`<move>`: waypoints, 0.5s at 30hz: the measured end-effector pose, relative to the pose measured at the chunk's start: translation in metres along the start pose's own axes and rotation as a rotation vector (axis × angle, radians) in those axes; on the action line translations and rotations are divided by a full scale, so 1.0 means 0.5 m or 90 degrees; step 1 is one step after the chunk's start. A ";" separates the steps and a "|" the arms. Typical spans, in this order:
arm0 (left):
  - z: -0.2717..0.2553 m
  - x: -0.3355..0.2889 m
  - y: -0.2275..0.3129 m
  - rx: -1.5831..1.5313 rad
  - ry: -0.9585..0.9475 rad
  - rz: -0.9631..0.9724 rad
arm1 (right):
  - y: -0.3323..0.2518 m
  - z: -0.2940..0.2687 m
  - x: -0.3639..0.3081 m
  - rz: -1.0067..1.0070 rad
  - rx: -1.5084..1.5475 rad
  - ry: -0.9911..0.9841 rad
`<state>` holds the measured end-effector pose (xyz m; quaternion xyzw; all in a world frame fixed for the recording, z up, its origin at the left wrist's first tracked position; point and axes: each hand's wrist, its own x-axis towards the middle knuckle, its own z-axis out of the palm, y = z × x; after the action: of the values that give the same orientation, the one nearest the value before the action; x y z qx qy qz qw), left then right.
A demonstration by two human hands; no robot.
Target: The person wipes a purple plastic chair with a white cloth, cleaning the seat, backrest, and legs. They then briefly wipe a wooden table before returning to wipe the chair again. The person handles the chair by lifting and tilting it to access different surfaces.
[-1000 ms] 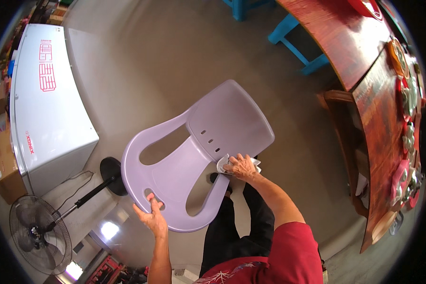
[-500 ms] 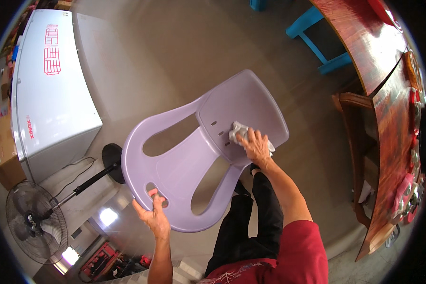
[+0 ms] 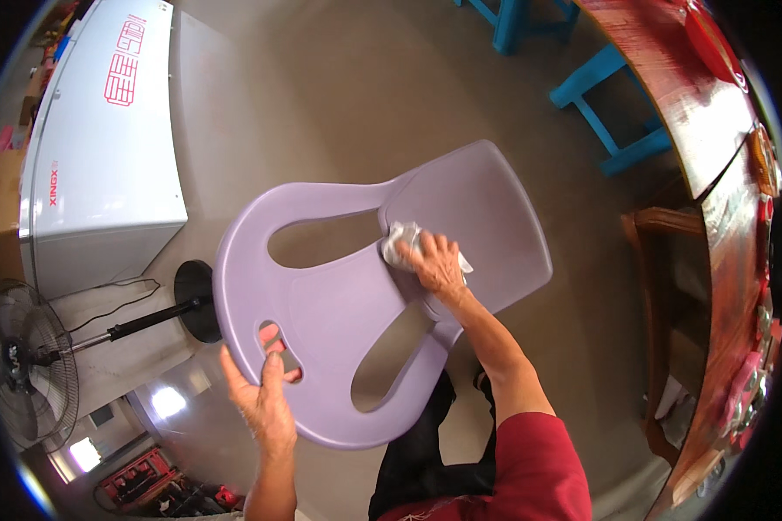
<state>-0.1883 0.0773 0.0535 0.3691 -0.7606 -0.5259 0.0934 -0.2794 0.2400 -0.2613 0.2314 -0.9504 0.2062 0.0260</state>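
A lilac plastic chair shell [image 3: 339, 295], with cut-outs at the sides and a smaller handle hole, is held tilted in front of me. My left hand [image 3: 268, 401] grips its near-left rim, the fingers passing behind and showing through the handle hole. Under my right hand [image 3: 439, 265] is a crumpled whitish cloth [image 3: 401, 247], pressed where the broad seat panel meets the backrest. The fingers are bent over the cloth, which covers the slots there.
A white chest freezer [image 3: 104, 130] stands at left beside a cardboard box [image 3: 0, 208]. Near it is a black pedestal fan [image 3: 26, 360]. A long wooden table [image 3: 730, 252] runs along the right, with a blue stool [image 3: 613, 113] and a wooden chair [image 3: 660, 221] beside it.
My right hand has slid the cloth leftward, toward the joint with the backrest. The chair shell has turned slightly, and my left hand keeps its hold on the rim. The whole view has shifted.
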 end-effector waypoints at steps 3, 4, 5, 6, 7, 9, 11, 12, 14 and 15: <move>-0.006 0.001 -0.008 0.011 0.014 -0.002 | -0.001 0.010 0.100 0.152 -0.012 0.126; -0.006 0.001 -0.009 0.005 0.015 0.005 | 0.001 0.013 0.121 0.157 -0.011 0.136; -0.005 0.001 -0.010 -0.002 0.014 0.013 | 0.002 0.017 0.130 0.163 -0.012 0.146; -0.007 0.002 -0.005 0.008 0.015 0.009 | -0.004 0.019 0.132 0.126 -0.006 0.127; -0.007 0.003 -0.007 0.004 0.012 0.016 | -0.007 0.020 0.124 0.090 -0.002 0.108; -0.011 0.006 -0.012 -0.004 0.005 0.028 | -0.018 0.019 0.086 -0.091 0.042 -0.025; -0.019 0.011 -0.013 0.013 -0.028 0.048 | -0.021 0.023 0.033 -0.123 0.108 -0.069; -0.029 0.013 -0.018 0.017 -0.041 0.065 | -0.011 0.010 0.015 -0.186 0.125 -0.075; -0.040 0.015 -0.028 0.034 -0.053 0.088 | 0.025 -0.025 -0.016 -0.305 0.125 -0.146; -0.038 0.016 -0.030 0.015 -0.037 0.100 | 0.053 -0.031 -0.017 -0.293 0.078 -0.114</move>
<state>-0.1772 0.0555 0.0466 0.2936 -0.7958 -0.5185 0.1081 -0.2845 0.2712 -0.2586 0.4605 -0.8568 0.2307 -0.0261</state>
